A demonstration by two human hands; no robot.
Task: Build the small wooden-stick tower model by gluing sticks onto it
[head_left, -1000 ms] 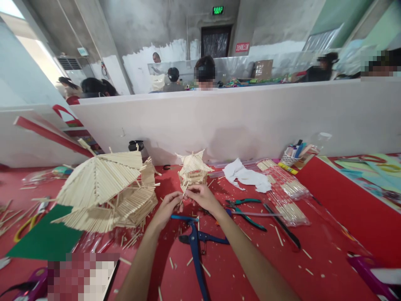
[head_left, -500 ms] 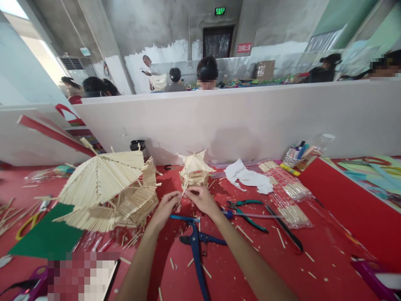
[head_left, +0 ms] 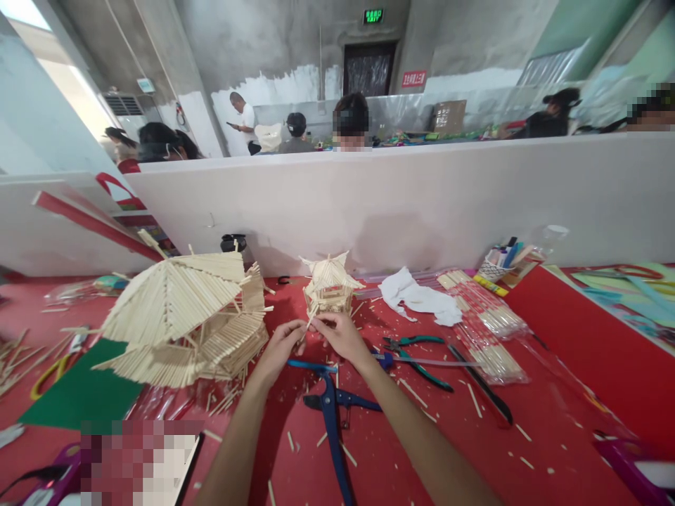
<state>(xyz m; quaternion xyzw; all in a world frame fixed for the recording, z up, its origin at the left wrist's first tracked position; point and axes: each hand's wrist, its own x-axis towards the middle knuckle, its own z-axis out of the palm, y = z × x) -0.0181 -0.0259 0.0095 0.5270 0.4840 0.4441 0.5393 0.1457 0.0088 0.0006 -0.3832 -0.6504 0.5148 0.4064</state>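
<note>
Between my fingertips is a short wooden stick point(head_left: 312, 316), pinched from both sides. My left hand point(head_left: 285, 342) closes on it from the left, and my right hand point(head_left: 340, 336) from the right. Just behind the hands stands a small stick-built pavilion point(head_left: 330, 277) with upturned roof corners. A larger stick pavilion point(head_left: 176, 302) with a broad layered roof stands to the left. Below my hands lie a blue cutter point(head_left: 331, 422) and a blue strip point(head_left: 312, 366). Part of the stick is hidden by the fingers.
Green-handled pliers point(head_left: 416, 355), a black-handled tool point(head_left: 485, 390) and packs of sticks point(head_left: 482, 330) lie to the right, by a white cloth point(head_left: 416, 299). A white partition point(head_left: 448, 190) runs behind the red table point(head_left: 390, 450). Stick scraps are scattered around. People sit beyond.
My hands hold the same pinch on the stick with barely any movement. The view has shifted slightly. A standing person in the background now shows more of the body.
</note>
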